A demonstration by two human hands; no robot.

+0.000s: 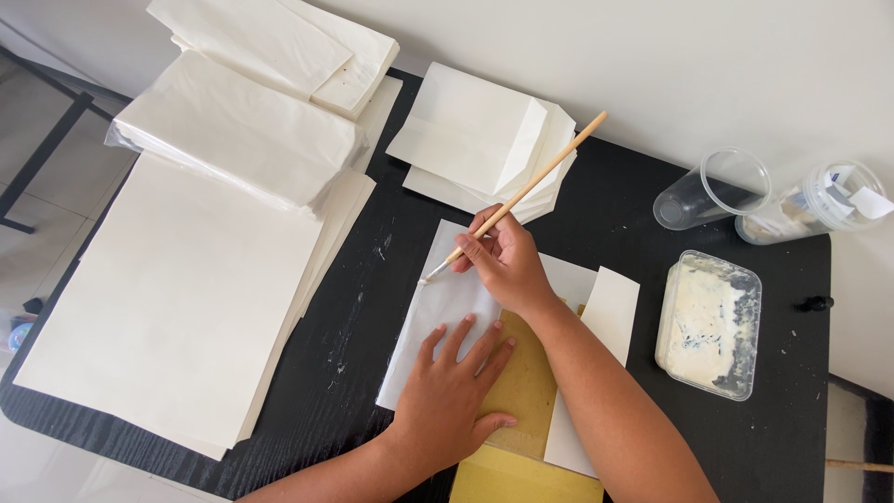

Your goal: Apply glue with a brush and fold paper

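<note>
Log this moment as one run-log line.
right hand: holds brush, tip on white sheet | left hand: flat on sheet | paste tub: right

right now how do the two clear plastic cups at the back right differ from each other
Both lie tipped on their sides. The left cup looks empty, so the dark table shows through it; the right cup holds scraps of white paper. The left cup's open mouth faces up toward the camera, while the right cup's rim points to the right, past the table's edge. Both are clear plastic, similar in size, lying side by side behind the paste tub.
</note>
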